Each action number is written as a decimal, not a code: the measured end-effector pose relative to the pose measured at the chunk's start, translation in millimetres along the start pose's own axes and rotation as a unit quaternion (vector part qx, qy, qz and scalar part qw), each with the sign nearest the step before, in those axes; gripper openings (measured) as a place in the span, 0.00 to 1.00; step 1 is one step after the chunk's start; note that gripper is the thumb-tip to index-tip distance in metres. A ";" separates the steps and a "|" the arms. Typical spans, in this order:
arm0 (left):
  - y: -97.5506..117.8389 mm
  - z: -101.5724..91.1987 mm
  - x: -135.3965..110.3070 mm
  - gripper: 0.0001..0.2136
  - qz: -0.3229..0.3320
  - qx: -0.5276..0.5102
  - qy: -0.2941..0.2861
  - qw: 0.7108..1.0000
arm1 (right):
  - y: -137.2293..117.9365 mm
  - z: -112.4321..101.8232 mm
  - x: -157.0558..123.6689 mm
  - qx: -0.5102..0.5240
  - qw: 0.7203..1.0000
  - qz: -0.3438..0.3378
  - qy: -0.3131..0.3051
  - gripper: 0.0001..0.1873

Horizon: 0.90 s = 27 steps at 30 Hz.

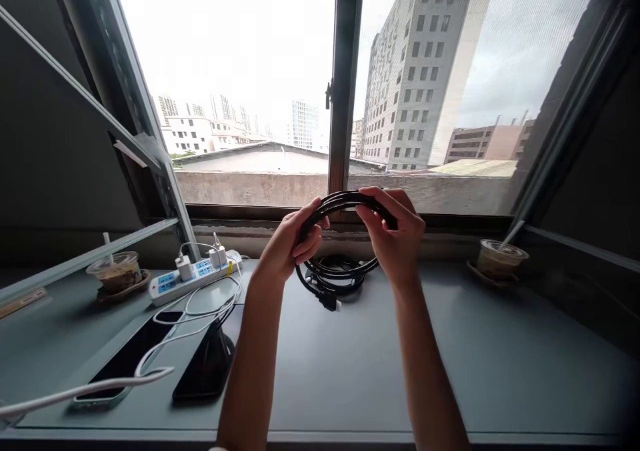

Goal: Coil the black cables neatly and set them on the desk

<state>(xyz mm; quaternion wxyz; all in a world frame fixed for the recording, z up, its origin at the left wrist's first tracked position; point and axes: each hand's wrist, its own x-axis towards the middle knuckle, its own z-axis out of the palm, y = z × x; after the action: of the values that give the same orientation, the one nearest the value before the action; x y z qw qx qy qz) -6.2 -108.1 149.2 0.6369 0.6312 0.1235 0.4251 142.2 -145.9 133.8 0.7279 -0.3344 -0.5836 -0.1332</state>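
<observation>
Both of my hands hold up a coil of black cable [345, 203] above the grey desk [500, 364], in front of the window. My left hand [293, 241] grips the left side of the coil with its fingers wrapped round it. My right hand [395, 234] pinches the top right of the coil. The lower loops hang down between my hands, and a black plug [327, 299] dangles just above the desk.
A white power strip [193, 277] with chargers lies at left, its white cables running over two dark phones [150, 354]. An iced drink cup [116, 271] stands at far left, another cup [500, 257] at right. A window frame [345, 84] rises behind.
</observation>
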 end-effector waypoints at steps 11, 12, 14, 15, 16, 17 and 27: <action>-12.7 22.8 6.6 0.16 0.154 0.036 0.177 0.971 | 4.9 -3.6 0.4 -0.086 0.993 -0.043 0.070 0.06; -13.6 24.3 7.0 0.17 0.163 0.048 0.186 0.968 | 6.0 -3.9 0.7 -0.094 0.992 -0.045 0.075 0.06; -14.9 26.3 7.3 0.16 0.175 0.064 0.197 0.963 | 7.5 -4.0 1.1 -0.107 0.989 -0.047 0.087 0.06; -15.1 26.8 7.0 0.15 0.178 0.069 0.200 0.961 | 7.8 -3.9 1.3 -0.115 0.988 -0.048 0.093 0.06; -15.1 27.0 6.5 0.15 0.179 0.075 0.198 0.961 | 8.0 -3.8 1.4 -0.124 0.986 -0.049 0.100 0.07; -14.7 27.0 5.6 0.15 0.180 0.081 0.194 0.961 | 8.1 -3.7 1.6 -0.134 0.984 -0.051 0.107 0.08; -11.9 16.9 2.3 0.13 0.213 0.206 0.160 0.942 | 17.3 -5.1 -0.5 -0.172 0.982 0.016 0.081 0.12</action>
<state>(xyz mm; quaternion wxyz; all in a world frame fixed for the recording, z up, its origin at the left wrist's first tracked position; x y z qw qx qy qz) 11.5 -116.4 142.1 0.3596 0.6837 0.1711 0.6116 156.0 -136.5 127.2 0.7063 -0.4522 -0.4859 -0.2460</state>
